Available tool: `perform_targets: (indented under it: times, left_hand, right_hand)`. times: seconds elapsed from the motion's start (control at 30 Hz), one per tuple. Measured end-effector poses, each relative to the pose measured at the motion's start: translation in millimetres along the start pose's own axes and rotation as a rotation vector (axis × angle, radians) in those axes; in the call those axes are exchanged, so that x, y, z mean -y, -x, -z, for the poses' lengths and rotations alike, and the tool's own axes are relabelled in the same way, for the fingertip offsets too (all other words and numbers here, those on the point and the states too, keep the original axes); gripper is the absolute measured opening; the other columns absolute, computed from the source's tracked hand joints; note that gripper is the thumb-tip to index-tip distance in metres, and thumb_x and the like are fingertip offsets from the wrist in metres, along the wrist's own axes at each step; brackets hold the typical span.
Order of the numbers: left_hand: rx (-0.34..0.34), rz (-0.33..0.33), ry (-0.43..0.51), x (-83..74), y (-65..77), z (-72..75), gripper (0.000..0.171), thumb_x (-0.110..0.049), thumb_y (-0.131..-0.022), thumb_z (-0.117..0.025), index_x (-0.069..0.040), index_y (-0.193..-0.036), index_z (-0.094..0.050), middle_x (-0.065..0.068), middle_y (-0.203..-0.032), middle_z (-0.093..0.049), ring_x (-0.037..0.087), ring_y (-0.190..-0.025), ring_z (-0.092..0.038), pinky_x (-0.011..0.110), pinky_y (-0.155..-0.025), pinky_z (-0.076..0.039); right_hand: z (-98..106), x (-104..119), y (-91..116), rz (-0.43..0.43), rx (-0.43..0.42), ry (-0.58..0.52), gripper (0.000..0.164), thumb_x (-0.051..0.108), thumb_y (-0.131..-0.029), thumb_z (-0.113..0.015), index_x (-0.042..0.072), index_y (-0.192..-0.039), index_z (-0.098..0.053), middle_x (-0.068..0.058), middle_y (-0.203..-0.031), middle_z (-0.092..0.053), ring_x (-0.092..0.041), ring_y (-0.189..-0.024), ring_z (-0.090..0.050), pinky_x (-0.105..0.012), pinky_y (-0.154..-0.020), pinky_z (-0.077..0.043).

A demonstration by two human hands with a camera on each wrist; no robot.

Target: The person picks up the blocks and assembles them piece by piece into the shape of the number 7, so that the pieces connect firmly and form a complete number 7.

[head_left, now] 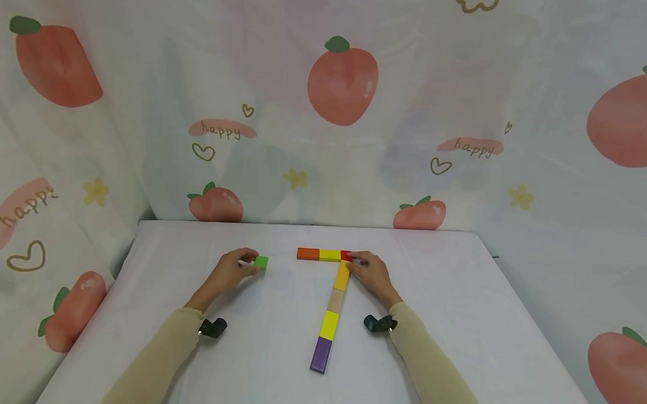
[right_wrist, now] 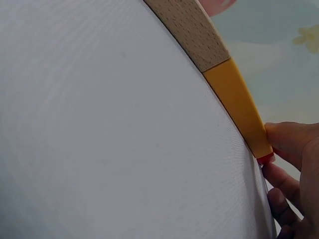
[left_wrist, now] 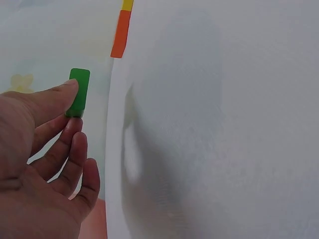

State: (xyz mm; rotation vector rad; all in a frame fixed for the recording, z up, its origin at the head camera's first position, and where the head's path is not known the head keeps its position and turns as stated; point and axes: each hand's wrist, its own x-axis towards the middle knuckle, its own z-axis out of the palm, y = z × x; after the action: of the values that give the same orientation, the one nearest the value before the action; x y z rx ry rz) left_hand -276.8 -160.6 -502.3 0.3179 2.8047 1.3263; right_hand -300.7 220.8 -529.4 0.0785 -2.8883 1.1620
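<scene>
My left hand (head_left: 230, 272) pinches a small green block (head_left: 261, 263) between thumb and fingers, left of the row of blocks; the left wrist view shows the green block (left_wrist: 79, 92) upright at the fingertips. My right hand (head_left: 373, 274) is at the corner where two lines of blocks meet. Its fingers hold the red block (head_left: 345, 255), partly covered by them. The thumb lies against the end of the amber block (head_left: 342, 276), also seen in the right wrist view as an amber block (right_wrist: 239, 109) touching the red one.
Left of the red block, a yellow block (head_left: 330, 256) and an orange block (head_left: 308, 254) continue the row. Below the amber block, a plain wooden block (head_left: 335, 300), a yellow block (head_left: 328, 325) and a purple block (head_left: 320, 354) form a slanted line on the white table (head_left: 446, 361).
</scene>
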Motion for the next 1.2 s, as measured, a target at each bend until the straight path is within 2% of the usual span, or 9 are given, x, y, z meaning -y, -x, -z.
perform_targets:
  times: [0.57, 0.73, 1.2]
  left_hand:
    - [-0.044, -0.025, 0.008, -8.5, -9.5, -7.9, 0.039, -0.017, -0.089, -0.073, -0.005, -0.124, -0.062, 0.013, -0.115, -0.068, 0.027, -0.11, -0.062, 0.045, -0.095, -0.049]
    - [-0.045, -0.002, 0.008, -12.0, -12.5, -11.2, 0.039, -0.018, -0.089, -0.072, -0.005, -0.124, -0.062, 0.013, -0.116, -0.067, 0.027, -0.111, -0.061, 0.045, -0.096, -0.049]
    - [-0.052, 0.041, 0.02, -16.6, -24.0, -19.3, 0.04, -0.019, -0.089, -0.072, -0.006, -0.125, -0.062, 0.012, -0.119, -0.066, 0.027, -0.114, -0.06, 0.045, -0.099, -0.048]
  right_hand:
    - [-1.1, -1.0, 0.2, 0.019, -0.015, 0.001, 0.038, 0.034, -0.091, -0.068, 0.021, -0.127, -0.067, -0.008, -0.13, -0.063, -0.029, -0.11, -0.054, -0.047, -0.097, -0.045]
    - [-0.8, -1.2, -0.5, 0.033, -0.01, 0.003, 0.038, 0.033, -0.091, -0.068, 0.021, -0.127, -0.067, -0.007, -0.13, -0.063, -0.029, -0.111, -0.054, -0.047, -0.097, -0.045]
    - [-0.2, 0.2, -1.2, -0.006, 0.004, -0.008, 0.038, 0.034, -0.091, -0.068, 0.022, -0.128, -0.067, -0.007, -0.132, -0.061, -0.029, -0.112, -0.053, -0.048, -0.1, -0.045]
